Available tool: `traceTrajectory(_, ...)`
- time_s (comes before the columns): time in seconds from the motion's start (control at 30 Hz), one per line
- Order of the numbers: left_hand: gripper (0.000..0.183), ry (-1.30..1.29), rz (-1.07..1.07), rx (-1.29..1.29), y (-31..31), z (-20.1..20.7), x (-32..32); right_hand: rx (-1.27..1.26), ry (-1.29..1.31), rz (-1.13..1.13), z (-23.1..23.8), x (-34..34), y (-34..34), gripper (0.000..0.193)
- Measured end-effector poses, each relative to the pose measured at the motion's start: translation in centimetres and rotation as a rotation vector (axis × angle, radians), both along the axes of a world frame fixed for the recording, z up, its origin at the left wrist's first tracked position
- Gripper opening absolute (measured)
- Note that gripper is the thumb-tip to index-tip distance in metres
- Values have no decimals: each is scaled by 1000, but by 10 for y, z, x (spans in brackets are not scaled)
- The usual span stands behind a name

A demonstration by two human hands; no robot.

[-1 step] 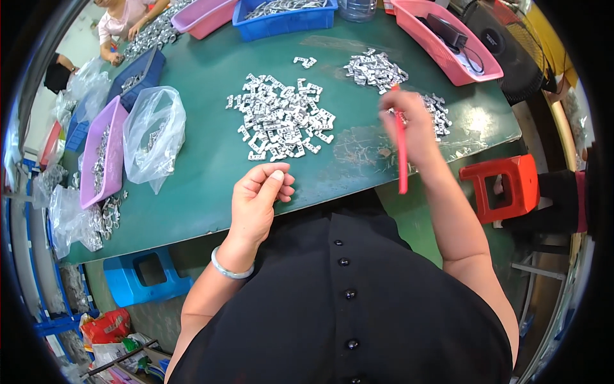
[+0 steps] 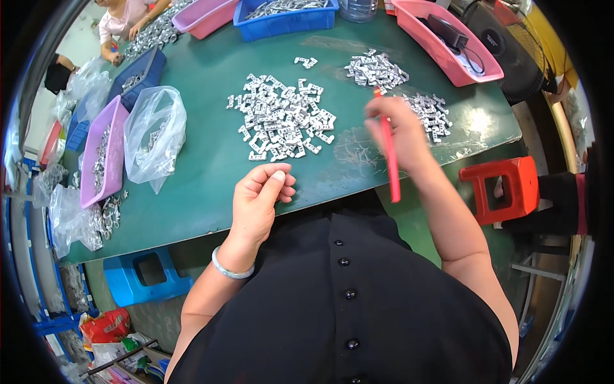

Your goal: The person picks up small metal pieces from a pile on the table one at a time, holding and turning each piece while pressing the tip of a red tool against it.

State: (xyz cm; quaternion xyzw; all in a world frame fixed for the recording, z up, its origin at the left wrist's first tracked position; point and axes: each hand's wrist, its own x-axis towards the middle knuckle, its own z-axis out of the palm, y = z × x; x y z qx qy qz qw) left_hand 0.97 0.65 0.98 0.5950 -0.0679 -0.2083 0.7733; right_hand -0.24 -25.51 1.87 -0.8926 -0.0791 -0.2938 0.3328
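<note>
My right hand [image 2: 403,131], slightly blurred, is closed round a slim red stick-like tool [image 2: 391,163] with an orange tip; its exact kind does not show. It hovers beside two small heaps of silver metal parts, one heap [image 2: 376,68] beyond it and the other heap [image 2: 430,115] to its right. My left hand [image 2: 259,195], with a pale bangle [image 2: 231,265] at the wrist, is by the table's near edge. Its thumb presses on curled fingers; anything inside is hidden. Just beyond lies a bigger pile of small silver parts with dark marks [image 2: 284,118].
A clear plastic bag [image 2: 153,134] and a purple basket [image 2: 105,153] stand on the green table [image 2: 204,192] at left. Blue bins, including one at the back [image 2: 284,24], and a pink basket [image 2: 448,48] line the far side. A red stool [image 2: 502,189] is at right; another person works far left.
My right hand has shifted slightly left with the red tool, whose lower end has swung a little nearer to me. The left hand has stayed in place.
</note>
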Motion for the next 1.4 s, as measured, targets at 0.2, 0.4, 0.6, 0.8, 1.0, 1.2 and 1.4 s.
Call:
traceTrajectory(0.2,17,-1,-12,17,0,0,-2,-64,10,332,-10,23,67,28)
traceTrajectory(0.4,17,11,-11,18,3,1,-1,-160,2,270,-18,40,83,25)
traceTrajectory(0.6,18,38,-17,14,5,0,3,41,111,311,-12,36,81,19)
traceTrajectory(0.8,25,308,-88,-198,0,9,14,259,64,474,7,23,78,18)
traceTrajectory(1.0,21,346,-132,-298,-10,4,20,509,196,507,-4,16,79,17)
traceTrajectory(1.2,24,2,46,-225,-14,9,7,969,382,552,0,2,85,24)
traceTrajectory(1.4,23,-254,52,-195,-17,11,-3,948,293,564,8,-12,92,28)
